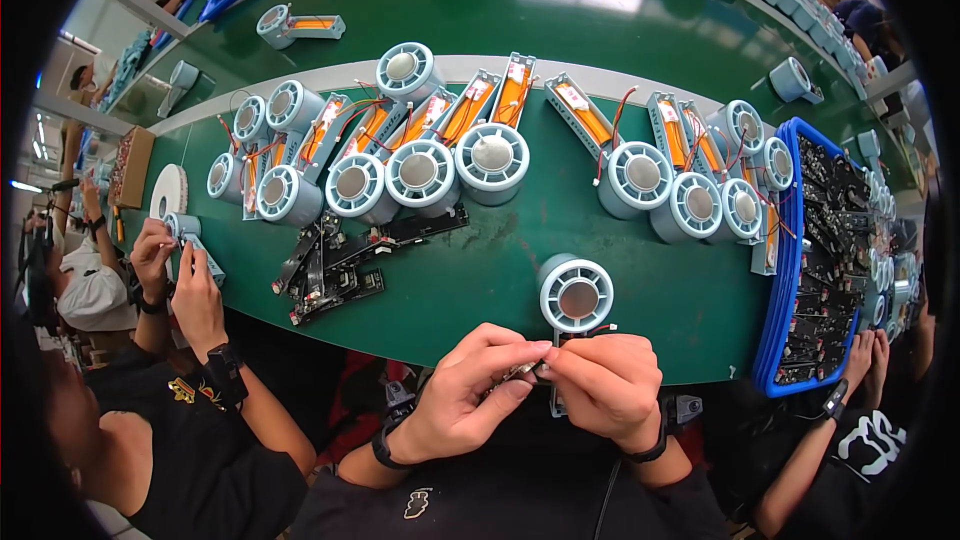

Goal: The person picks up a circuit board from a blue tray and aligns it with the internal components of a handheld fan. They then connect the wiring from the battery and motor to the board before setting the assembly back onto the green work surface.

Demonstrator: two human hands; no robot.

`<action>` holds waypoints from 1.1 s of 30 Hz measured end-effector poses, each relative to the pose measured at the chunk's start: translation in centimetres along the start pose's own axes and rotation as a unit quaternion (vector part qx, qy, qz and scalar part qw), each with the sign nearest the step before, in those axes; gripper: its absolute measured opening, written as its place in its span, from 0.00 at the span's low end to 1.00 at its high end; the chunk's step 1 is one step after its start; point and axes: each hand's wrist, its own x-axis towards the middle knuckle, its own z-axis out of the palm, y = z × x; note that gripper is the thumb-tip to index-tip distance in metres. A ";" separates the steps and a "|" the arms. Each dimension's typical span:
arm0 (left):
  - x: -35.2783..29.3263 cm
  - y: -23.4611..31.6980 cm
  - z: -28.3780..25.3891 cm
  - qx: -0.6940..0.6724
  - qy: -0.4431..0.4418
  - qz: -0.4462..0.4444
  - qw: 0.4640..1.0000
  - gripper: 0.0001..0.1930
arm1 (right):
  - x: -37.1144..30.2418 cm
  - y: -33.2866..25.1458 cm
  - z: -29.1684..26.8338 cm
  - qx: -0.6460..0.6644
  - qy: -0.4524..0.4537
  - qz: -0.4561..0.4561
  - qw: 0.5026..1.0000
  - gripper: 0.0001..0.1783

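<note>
Close together at the table's near edge, my left hand (468,392) and my right hand (612,390) meet fingertip to fingertip. The left pinches a small circuit board (520,371), mostly covered by the fingers. My right fingers are closed at its end; what they grip is too hidden to name. Just beyond them stands a light-blue handheld fan housing (577,296), round grille facing up, its handle partly behind my right hand. A wire ending in a white connector (612,327) comes out beside it. Left of the hands lies a pile of black circuit boards (335,265).
Several fan housings (490,158) with orange batteries in open handles line the far side, with another group (638,178) to the right. A blue tray (772,340) of black boards borders the right. A co-worker's hands (195,300) work at left; another person's hands (868,355) at right.
</note>
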 end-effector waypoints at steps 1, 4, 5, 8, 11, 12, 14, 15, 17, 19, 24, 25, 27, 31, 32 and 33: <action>0.0 -0.1 -0.1 0.012 -0.008 0.012 1.000 0.17 | 0.0 0.0 0.0 -0.002 0.000 0.001 1.000 0.14; 0.0 0.3 -0.7 0.040 -0.027 -0.001 0.999 0.17 | 0.0 -0.1 0.0 -0.002 0.002 -0.007 1.000 0.14; 0.0 0.3 -0.8 0.054 -0.037 -0.006 0.998 0.17 | 0.1 -0.1 0.1 -0.003 0.003 -0.012 1.000 0.14; -0.1 0.1 -0.5 0.044 -0.009 -0.016 0.999 0.18 | -0.2 0.0 0.4 0.007 0.006 -0.022 1.000 0.13; 0.0 0.1 -0.7 0.089 0.001 0.000 0.996 0.18 | -0.1 -0.3 0.2 0.000 -0.015 -0.025 1.000 0.13; 0.3 0.3 -0.9 0.138 -0.003 0.022 0.990 0.18 | 0.1 -0.4 0.0 -0.011 -0.036 -0.024 0.999 0.13; 0.5 0.4 -1.2 0.188 -0.007 0.044 0.981 0.19 | 0.4 -0.7 -0.3 -0.023 -0.057 -0.023 0.998 0.12; 0.7 0.6 -1.2 0.190 -0.012 0.044 0.981 0.19 | 0.6 -0.8 -0.6 -0.033 -0.077 -0.025 0.996 0.12; 0.9 1.0 -1.3 0.196 -0.022 0.046 0.979 0.19 | 1.0 -0.9 -1.0 -0.054 -0.117 -0.028 0.991 0.12; 1.0 1.3 -1.6 0.185 -0.044 0.021 0.982 0.19 | 0.9 -0.4 -1.2 -0.026 -0.128 -0.015 0.991 0.12; 1.6 1.6 -1.9 0.101 -0.096 -0.076 0.987 0.18 | 0.8 0.3 -1.4 0.020 -0.141 0.018 0.990 0.15; 1.6 1.7 -2.0 0.072 -0.102 -0.099 0.987 0.17 | 0.8 0.2 -1.4 0.015 -0.133 0.021 0.991 0.15; 1.5 1.6 -1.5 0.088 -0.100 -0.087 0.987 0.17 | 0.8 0.2 -1.7 0.018 -0.135 0.044 0.990 0.16; 1.5 1.6 -1.0 0.118 -0.092 -0.064 0.987 0.16 | 1.0 0.3 -2.0 0.035 -0.129 0.089 0.987 0.15; 1.6 1.9 -1.0 0.118 -0.086 -0.070 0.987 0.17 | 1.1 0.4 -1.8 0.050 -0.119 0.086 0.988 0.15; 1.7 2.1 -1.0 0.117 -0.081 -0.074 0.987 0.18 | 1.2 0.4 -1.7 0.065 -0.109 0.083 0.988 0.14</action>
